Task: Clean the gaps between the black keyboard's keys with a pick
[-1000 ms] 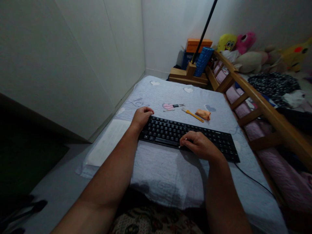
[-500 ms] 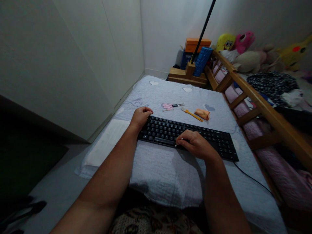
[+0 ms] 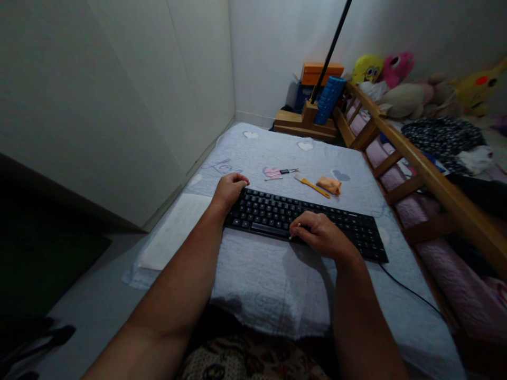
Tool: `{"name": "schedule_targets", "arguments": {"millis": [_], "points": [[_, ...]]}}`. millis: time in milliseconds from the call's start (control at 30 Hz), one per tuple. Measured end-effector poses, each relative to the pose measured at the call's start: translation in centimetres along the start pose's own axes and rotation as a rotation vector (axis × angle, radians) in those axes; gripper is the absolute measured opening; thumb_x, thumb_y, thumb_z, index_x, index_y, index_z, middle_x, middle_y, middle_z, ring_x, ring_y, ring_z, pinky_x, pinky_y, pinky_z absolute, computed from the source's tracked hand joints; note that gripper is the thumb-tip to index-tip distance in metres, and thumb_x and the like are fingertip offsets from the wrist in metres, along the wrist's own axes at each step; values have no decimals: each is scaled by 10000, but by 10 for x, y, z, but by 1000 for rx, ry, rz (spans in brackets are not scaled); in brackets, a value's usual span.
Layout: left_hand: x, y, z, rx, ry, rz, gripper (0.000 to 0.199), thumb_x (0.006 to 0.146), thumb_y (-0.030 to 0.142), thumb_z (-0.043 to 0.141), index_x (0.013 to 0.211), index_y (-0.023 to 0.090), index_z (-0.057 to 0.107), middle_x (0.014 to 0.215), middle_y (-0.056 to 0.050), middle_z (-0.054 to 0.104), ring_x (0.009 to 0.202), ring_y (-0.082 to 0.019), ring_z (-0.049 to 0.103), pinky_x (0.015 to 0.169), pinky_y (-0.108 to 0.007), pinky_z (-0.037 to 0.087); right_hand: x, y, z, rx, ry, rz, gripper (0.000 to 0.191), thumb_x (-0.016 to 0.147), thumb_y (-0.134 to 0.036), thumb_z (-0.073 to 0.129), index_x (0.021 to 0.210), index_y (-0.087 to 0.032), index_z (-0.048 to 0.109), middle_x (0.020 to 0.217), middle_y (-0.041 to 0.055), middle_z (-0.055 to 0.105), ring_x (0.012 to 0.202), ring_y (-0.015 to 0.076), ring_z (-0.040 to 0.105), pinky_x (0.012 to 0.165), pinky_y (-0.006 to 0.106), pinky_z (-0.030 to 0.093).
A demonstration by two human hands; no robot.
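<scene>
A black keyboard (image 3: 269,210) lies across the pale blue bedcover. Its upper left corner is gripped by my left hand (image 3: 230,191), with the fingers curled over the edge. My right hand (image 3: 317,232) is closed in a pinch around a cotton swab (image 3: 291,237), whose white tip is at the keyboard's front edge, right of the space bar. Part of the keys is hidden under this hand. Beyond the keyboard lie another cotton swab (image 3: 273,179), tweezers (image 3: 283,172), a yellow-handled brush (image 3: 315,187) and a crumpled orange cloth (image 3: 329,185).
A white sheet (image 3: 174,227) lies left of the keyboard. The keyboard cable (image 3: 412,290) runs off to the right. A wooden bed rail (image 3: 420,158) borders the right side, and a white cabinet (image 3: 158,105) the left. A black pole (image 3: 330,50) rises behind.
My right hand has shifted slightly right along the keyboard's front edge with the cotton swab. My left hand stays on the keyboard's left corner.
</scene>
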State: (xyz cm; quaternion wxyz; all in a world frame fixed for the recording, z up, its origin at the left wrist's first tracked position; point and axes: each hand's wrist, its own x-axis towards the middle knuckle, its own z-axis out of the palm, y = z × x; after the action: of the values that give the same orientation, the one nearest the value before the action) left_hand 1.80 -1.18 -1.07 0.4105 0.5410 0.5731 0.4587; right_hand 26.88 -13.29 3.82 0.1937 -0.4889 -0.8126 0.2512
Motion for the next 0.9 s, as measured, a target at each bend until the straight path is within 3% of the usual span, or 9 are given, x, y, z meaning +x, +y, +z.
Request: {"name": "schedule_targets", "arguments": {"millis": [900], "points": [[-1, 2, -1, 8, -7, 23, 94, 666, 217, 586, 698, 192, 671, 760, -30, 692, 802, -206, 620, 826, -335, 456, 25, -20, 43, 35, 106, -165, 163, 928, -150, 588, 856, -197, 725, 834, 44, 722, 843, 187, 611, 795, 322, 464]]}}
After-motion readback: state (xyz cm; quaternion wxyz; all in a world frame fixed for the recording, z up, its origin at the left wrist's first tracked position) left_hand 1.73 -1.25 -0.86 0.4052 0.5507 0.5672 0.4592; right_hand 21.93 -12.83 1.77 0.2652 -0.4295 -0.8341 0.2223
